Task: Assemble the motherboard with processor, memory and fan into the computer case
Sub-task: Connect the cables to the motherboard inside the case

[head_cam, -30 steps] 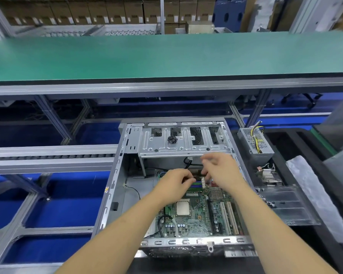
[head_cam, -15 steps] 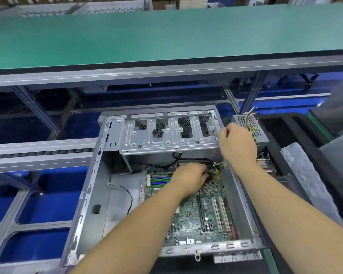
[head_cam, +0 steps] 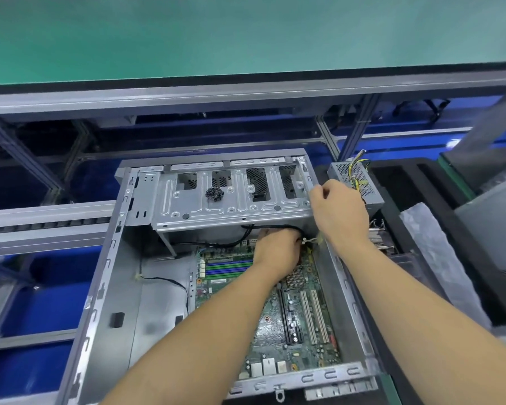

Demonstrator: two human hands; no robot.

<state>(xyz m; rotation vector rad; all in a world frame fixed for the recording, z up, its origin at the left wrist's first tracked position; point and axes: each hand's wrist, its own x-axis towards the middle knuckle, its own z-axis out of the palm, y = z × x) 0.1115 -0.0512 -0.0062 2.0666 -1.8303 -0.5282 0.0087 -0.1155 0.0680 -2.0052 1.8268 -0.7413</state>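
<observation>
Conveyor: a long green belt (head_cam: 246, 33) on a grey metal frame runs across the far side, above and beyond everything else.
Computer case: an open grey sheet-metal computer case (head_cam: 111, 287) lies on its side at the near middle of the surface, open face up, with a perforated metal drive cage (head_cam: 231, 197) spanning its far end.
Motherboard: a green circuit board (head_cam: 298, 325) lies flat inside the case, against its right wall; blue and green memory slots (head_cam: 228, 267) sit at the board's far left, white expansion slots (head_cam: 313, 317) towards its right.
Power supply: a small grey metal box with yellow and black wires (head_cam: 354, 182) stands just beyond the case's far right corner.
Plastic bag: a crumpled clear plastic bag (head_cam: 438, 258) lies right of the case.
Left hand: the left hand (head_cam: 278, 252) reaches under the cage at the board's far edge, fingers curled around a black cable (head_cam: 275, 228).
Right hand: the right hand (head_cam: 339, 211) is at the cage's right end, over the case's right wall; fingers curled, but what they grip cannot be made out.
Screws: a small cluster of black screws (head_cam: 214, 194) rests on top of the cage.
</observation>
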